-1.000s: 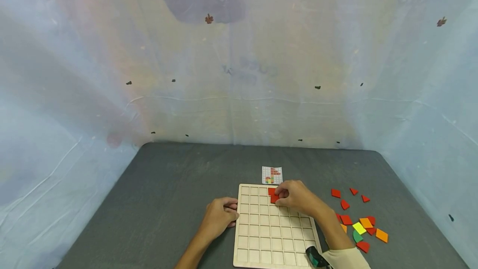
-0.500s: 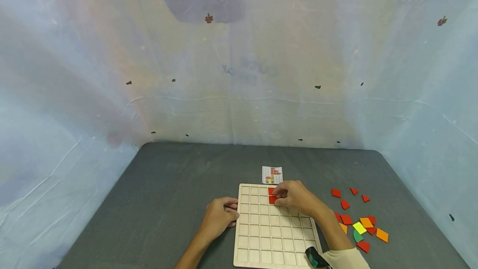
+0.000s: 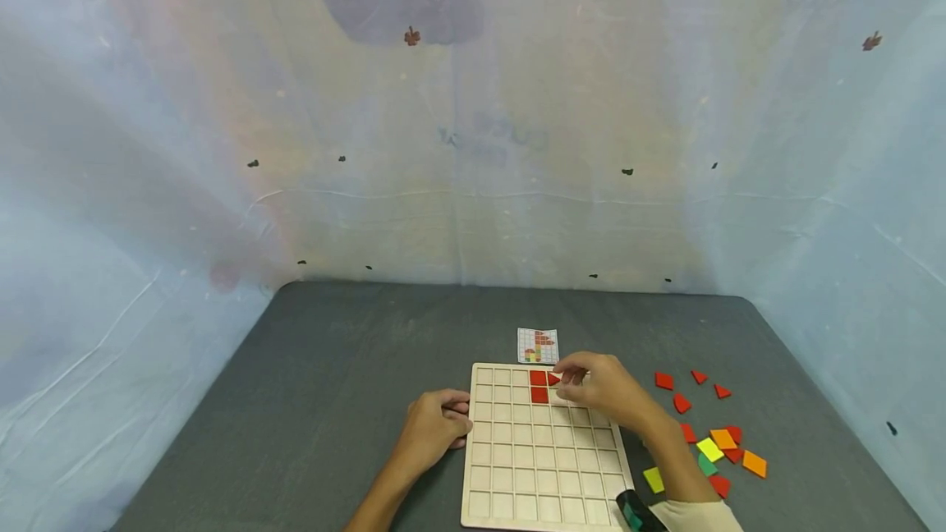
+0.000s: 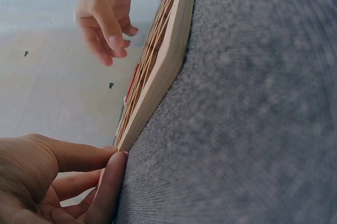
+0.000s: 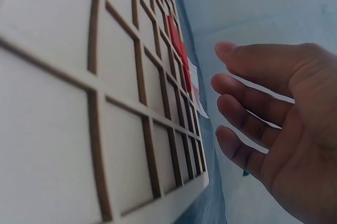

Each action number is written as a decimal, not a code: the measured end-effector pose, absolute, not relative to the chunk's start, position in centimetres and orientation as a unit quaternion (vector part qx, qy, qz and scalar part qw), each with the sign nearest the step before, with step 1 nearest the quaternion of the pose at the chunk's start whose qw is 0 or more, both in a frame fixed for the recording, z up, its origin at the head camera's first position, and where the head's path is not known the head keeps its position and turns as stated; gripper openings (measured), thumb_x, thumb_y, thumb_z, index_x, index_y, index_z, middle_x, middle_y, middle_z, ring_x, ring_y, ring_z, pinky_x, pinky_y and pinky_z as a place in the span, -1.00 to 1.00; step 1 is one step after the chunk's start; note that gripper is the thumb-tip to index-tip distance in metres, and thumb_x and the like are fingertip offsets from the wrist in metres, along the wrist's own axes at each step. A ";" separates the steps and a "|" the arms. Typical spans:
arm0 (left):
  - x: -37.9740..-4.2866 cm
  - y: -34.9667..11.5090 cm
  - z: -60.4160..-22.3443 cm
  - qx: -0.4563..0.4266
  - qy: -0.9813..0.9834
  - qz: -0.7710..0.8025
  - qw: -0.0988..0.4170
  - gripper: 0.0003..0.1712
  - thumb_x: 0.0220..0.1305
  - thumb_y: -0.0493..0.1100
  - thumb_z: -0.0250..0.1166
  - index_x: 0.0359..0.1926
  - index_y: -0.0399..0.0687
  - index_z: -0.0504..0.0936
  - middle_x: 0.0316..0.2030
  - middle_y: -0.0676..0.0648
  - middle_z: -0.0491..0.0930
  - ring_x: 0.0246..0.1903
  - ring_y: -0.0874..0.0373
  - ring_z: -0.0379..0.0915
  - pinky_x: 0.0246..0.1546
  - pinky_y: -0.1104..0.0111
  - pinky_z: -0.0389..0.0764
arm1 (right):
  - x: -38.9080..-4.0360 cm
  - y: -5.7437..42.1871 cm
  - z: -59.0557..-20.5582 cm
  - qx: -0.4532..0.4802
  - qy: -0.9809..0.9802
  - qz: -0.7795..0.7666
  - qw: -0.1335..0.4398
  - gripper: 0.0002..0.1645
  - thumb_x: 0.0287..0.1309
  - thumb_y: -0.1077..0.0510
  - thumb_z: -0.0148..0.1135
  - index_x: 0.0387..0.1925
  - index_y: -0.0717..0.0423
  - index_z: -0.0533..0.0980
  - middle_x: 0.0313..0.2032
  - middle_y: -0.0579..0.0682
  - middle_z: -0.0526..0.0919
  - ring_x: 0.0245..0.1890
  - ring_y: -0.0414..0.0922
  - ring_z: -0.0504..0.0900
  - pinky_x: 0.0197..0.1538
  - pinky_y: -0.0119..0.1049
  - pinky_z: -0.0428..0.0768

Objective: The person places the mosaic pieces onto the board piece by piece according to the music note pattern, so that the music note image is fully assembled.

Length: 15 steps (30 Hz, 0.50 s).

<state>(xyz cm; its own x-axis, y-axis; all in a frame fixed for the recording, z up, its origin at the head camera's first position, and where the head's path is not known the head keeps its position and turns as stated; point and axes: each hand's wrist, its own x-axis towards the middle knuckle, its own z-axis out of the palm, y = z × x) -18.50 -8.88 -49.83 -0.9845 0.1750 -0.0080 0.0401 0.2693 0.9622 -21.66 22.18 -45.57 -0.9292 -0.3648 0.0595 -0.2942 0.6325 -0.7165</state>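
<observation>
A pale wooden grid board [image 3: 506, 458] lies on the dark table. At its left edge my left hand [image 3: 436, 424] pinches the rim between thumb and forefinger, as the left wrist view shows with that hand [image 4: 63, 176] close up. Two red square tiles, an upper one [image 3: 538, 378] and a lower one [image 3: 539, 395], sit in neighbouring cells near the top. To the right of the upper square is a red triangular tile [image 3: 553, 379]. My right hand [image 3: 602, 388] hovers just right of these tiles. In the right wrist view its fingers [image 5: 253, 97] are loosely bent, holding nothing.
Behind the board lies a small printed pattern card [image 3: 537, 346]. Loose tiles are scattered right of the board: several red ones [image 3: 663, 381], orange [image 3: 755, 464], yellow [image 3: 710, 450] and green [image 3: 707, 465]. A yellow-green tile [image 3: 654, 479] lies beside my right forearm.
The lower red square was straightened into its cell under the upper one. My right hand then let go and drew off to the right, uncovering the red triangle. The left hand stayed put.
</observation>
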 end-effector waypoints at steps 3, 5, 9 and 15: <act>-18.5 -8.9 -49.9 0.069 0.795 0.600 0.057 -0.57 0.14 -0.47 0.40 0.08 -0.48 0.69 -0.18 -0.19 0.70 -0.29 0.11 0.71 -0.42 0.35 0.80 | -21.3 22.8 -45.4 -0.170 0.902 -0.394 0.039 -0.65 0.31 0.11 0.46 0.07 0.16 0.68 -0.25 -0.09 0.66 -0.21 -0.11 0.60 -0.29 -0.31 0.60; -18.6 -8.9 -49.9 0.070 0.795 0.600 0.057 -0.57 0.14 -0.47 0.40 0.08 -0.47 0.69 -0.18 -0.19 0.70 -0.30 0.11 0.71 -0.42 0.35 0.80 | -21.0 23.2 -45.4 -0.162 0.903 -0.395 0.035 -0.63 0.32 0.09 0.46 0.08 0.13 0.68 -0.24 -0.09 0.66 -0.20 -0.11 0.60 -0.31 -0.30 0.60; -18.6 -8.9 -49.9 0.070 0.794 0.601 0.058 -0.57 0.13 -0.47 0.40 0.08 -0.47 0.69 -0.19 -0.19 0.70 -0.30 0.12 0.71 -0.42 0.36 0.80 | -20.6 24.2 -45.4 -0.140 0.905 -0.400 0.030 -0.62 0.31 0.07 0.47 0.09 0.11 0.68 -0.23 -0.09 0.66 -0.20 -0.12 0.61 -0.28 -0.29 0.60; -18.6 -8.9 -49.9 0.066 0.794 0.602 0.058 -0.57 0.14 -0.47 0.41 0.08 -0.45 0.69 -0.18 -0.18 0.70 -0.29 0.12 0.71 -0.42 0.36 0.80 | -20.3 26.1 -45.9 -0.109 0.907 -0.407 0.019 -0.63 0.31 0.07 0.48 0.09 0.11 0.68 -0.21 -0.09 0.68 -0.18 -0.12 0.63 -0.22 -0.28 0.65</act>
<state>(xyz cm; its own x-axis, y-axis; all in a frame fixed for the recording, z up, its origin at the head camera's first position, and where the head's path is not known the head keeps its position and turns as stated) -18.57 -8.91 -49.93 -0.9844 0.1756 -0.0129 0.0349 0.2665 0.9632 -20.33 26.12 -45.87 -0.9756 -0.2128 0.0534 -0.1814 0.6454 -0.7420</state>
